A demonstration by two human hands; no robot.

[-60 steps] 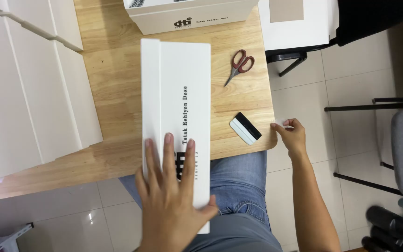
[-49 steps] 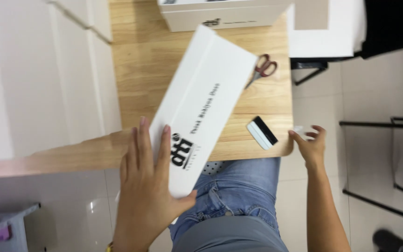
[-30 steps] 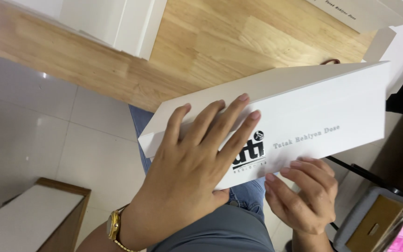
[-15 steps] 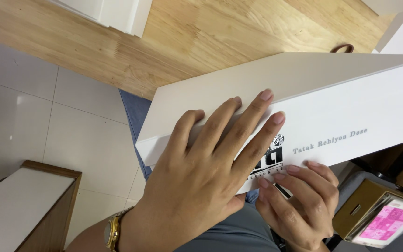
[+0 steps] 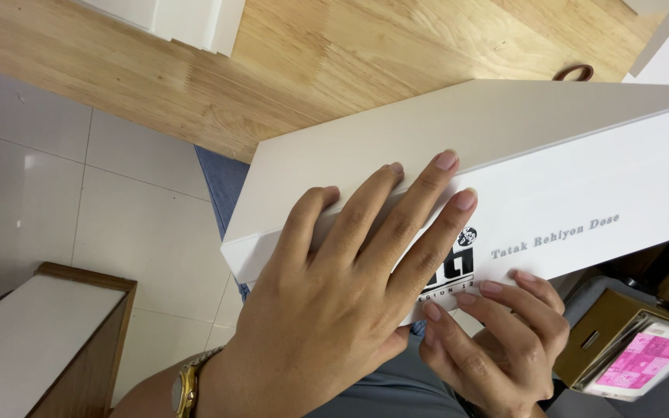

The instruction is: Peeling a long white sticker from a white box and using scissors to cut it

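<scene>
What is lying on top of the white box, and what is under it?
The left hand lies flat on the white box, and the right hand's fingertips touch its lower edge. Under it, blue jeans show beside the wooden table. The rest underneath is covered.

Long white box [image 5: 505,162], printed black logo, tilted over table edge, probably folded flat.

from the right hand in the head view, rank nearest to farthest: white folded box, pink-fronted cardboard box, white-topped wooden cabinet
1. white folded box: touched along its lower edge by the right hand.
2. pink-fronted cardboard box: just to the hand's right, on the floor.
3. white-topped wooden cabinet: far left, beyond the left hand.
</scene>
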